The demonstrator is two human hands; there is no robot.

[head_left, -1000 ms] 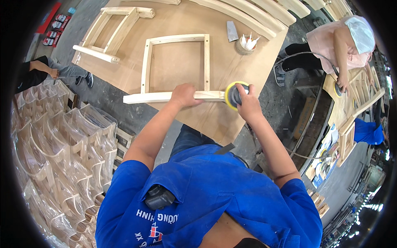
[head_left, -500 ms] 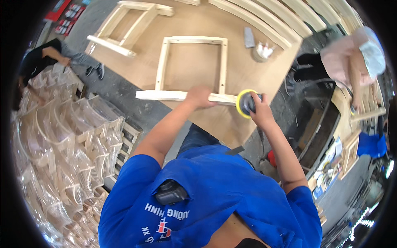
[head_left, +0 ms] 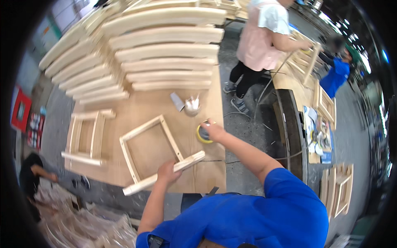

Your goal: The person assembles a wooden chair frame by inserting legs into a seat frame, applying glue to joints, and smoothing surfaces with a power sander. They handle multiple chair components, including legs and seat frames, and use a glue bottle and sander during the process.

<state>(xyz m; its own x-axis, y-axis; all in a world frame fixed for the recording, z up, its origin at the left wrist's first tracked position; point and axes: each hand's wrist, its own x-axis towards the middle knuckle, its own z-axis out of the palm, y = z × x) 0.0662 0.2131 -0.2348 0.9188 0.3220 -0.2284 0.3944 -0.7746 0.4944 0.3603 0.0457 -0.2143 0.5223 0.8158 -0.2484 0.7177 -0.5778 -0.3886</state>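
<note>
My left hand (head_left: pixel 168 172) is closed round the thicker front rail of a pale, square wooden frame (head_left: pixel 129 159). The frame lies slanted on the cardboard-brown tabletop, and one end of that rail reaches past the near edge. At the right side of the table, my right hand (head_left: pixel 215 131) grips a round sander (head_left: pixel 202 134) with a dark body and a yellow-edged pad. The sander is apart from the frame, at or just above the tabletop; its underside is hidden.
Beyond the frame are a grey flat piece (head_left: pixel 177 101) and a tub of white-tipped items (head_left: pixel 192 108). A second frame (head_left: pixel 96 138) lies left, with stacked curved slats (head_left: pixel 165 52) behind. A person in pink (head_left: pixel 258 39) works at another bench. A hose (head_left: pixel 266 89) hangs there.
My right hand has taken the sander off the rail's right end and out over the tabletop. The frame now sits turned at an angle, still in my left hand. The view has swung right.
</note>
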